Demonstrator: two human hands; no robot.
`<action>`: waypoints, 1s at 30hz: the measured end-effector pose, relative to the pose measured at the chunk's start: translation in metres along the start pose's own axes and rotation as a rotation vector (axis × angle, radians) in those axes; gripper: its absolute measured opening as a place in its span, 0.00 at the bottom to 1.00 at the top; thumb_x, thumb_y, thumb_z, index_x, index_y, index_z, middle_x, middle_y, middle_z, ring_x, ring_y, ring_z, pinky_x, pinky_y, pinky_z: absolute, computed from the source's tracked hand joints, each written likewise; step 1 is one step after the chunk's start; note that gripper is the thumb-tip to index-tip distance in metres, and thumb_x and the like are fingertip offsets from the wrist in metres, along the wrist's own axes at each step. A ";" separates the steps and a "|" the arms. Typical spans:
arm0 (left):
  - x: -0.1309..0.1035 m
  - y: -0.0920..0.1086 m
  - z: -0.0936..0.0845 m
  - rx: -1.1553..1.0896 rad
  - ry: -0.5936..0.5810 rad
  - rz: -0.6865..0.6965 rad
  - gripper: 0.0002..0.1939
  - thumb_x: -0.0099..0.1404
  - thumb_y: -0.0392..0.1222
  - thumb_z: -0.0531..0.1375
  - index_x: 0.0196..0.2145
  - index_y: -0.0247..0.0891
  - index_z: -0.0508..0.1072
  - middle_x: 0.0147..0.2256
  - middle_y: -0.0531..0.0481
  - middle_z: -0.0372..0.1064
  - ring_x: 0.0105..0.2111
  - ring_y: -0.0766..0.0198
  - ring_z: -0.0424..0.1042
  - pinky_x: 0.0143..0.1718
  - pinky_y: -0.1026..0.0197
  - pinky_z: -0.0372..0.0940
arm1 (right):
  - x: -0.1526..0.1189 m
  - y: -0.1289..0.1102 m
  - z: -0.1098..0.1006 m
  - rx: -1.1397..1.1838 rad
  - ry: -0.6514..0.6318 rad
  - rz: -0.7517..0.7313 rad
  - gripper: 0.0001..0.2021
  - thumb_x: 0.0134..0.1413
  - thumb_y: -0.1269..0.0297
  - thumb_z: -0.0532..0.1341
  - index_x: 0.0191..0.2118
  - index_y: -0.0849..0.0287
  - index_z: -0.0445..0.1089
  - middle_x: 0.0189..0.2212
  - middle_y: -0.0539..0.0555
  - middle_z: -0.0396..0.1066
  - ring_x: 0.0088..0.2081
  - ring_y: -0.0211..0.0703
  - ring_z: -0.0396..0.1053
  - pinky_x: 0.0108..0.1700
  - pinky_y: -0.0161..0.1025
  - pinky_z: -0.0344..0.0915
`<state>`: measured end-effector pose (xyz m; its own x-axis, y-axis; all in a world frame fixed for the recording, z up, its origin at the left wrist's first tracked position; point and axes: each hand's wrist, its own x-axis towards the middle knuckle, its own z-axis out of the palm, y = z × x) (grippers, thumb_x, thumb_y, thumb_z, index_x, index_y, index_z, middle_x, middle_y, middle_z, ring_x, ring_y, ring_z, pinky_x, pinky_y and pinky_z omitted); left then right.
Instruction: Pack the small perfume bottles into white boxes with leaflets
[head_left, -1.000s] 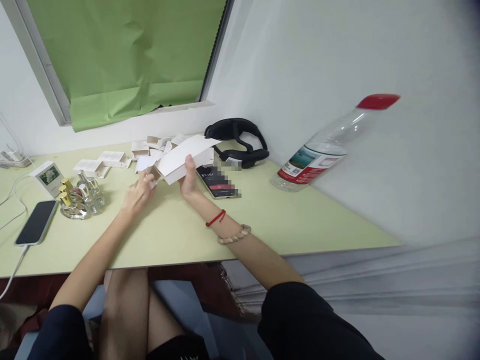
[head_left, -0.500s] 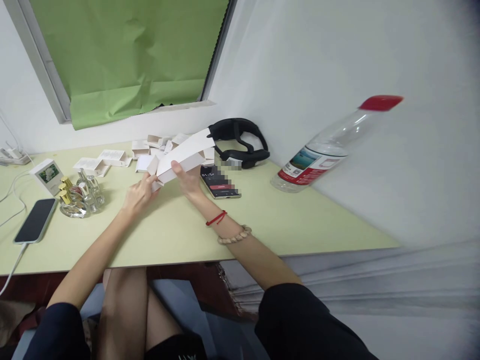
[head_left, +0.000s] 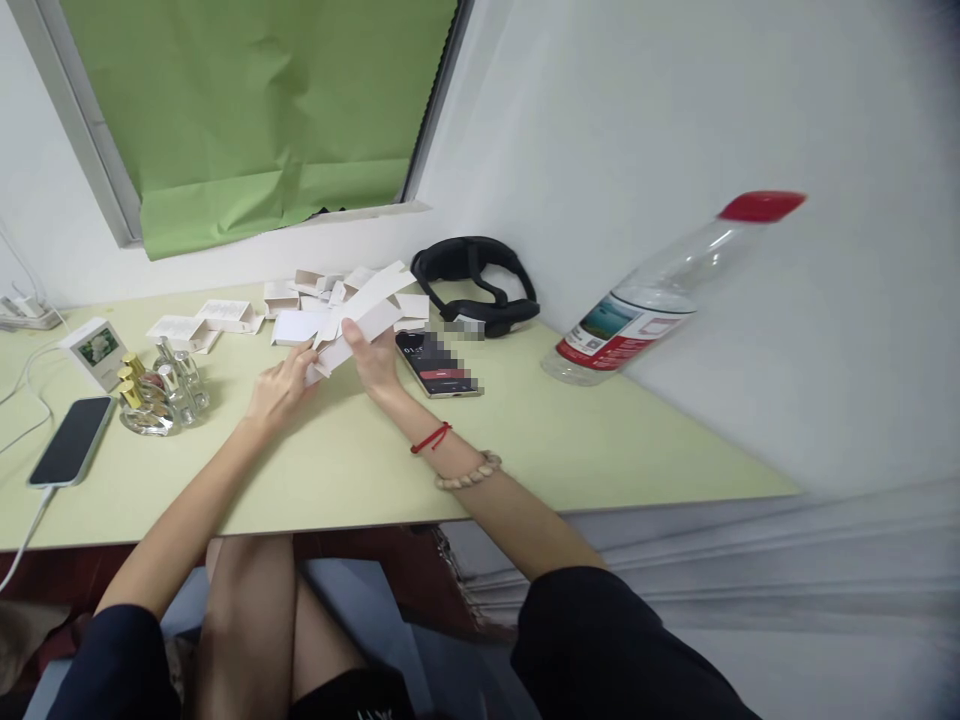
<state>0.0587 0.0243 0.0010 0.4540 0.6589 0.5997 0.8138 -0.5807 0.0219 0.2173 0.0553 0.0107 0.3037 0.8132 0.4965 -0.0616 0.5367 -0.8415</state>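
Between my two hands, a white cardboard box (head_left: 367, 325) with an unfolded flap is held above the table, tilted up to the right. The fingers of my left hand (head_left: 283, 385) pinch its near left end. My right hand (head_left: 371, 360) grips the long side, thumb on top and the other fingers hidden beneath. Just behind it lies a pile of small white boxes (head_left: 300, 327), several of them open at the ends. A phone (head_left: 435, 365) with a lit screen rests to the right of my right hand.
Glass perfume bottles (head_left: 161, 390) stand at the left beside a white box with a flower picture (head_left: 95, 352). A second phone (head_left: 71, 440) is plugged into a cable. A black headset (head_left: 480, 285) and a large red-capped bottle (head_left: 630, 310) stand near the wall on the right.
The box in my hands has turned a little and its long flap has dropped lower and shifted left. Both hands keep their grip in nearly the same place.
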 end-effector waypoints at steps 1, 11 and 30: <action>0.000 0.000 0.000 0.000 -0.006 -0.002 0.14 0.67 0.40 0.55 0.50 0.39 0.65 0.56 0.41 0.68 0.39 0.61 0.77 0.31 0.65 0.68 | 0.000 0.001 0.000 0.008 -0.009 0.010 0.30 0.43 0.38 0.63 0.47 0.53 0.63 0.41 0.57 0.72 0.47 0.52 0.70 0.51 0.53 0.67; 0.000 0.008 -0.004 -0.011 -0.033 -0.057 0.17 0.69 0.44 0.52 0.54 0.38 0.63 0.55 0.39 0.68 0.44 0.59 0.76 0.32 0.64 0.68 | -0.008 0.005 0.001 -0.027 -0.111 -0.049 0.35 0.36 0.45 0.70 0.50 0.51 0.60 0.37 0.53 0.72 0.38 0.47 0.70 0.43 0.49 0.70; -0.002 -0.023 -0.011 -0.569 0.056 -0.167 0.34 0.70 0.58 0.44 0.64 0.37 0.37 0.45 0.40 0.71 0.39 0.60 0.74 0.39 0.59 0.68 | -0.008 -0.009 -0.004 -0.250 -0.212 -0.340 0.37 0.47 0.44 0.65 0.62 0.44 0.54 0.61 0.59 0.54 0.59 0.57 0.59 0.55 0.58 0.66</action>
<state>0.0352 0.0313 0.0081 0.3046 0.7461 0.5920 0.5429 -0.6467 0.5357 0.2189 0.0433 0.0139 0.0646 0.6422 0.7638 0.2461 0.7315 -0.6359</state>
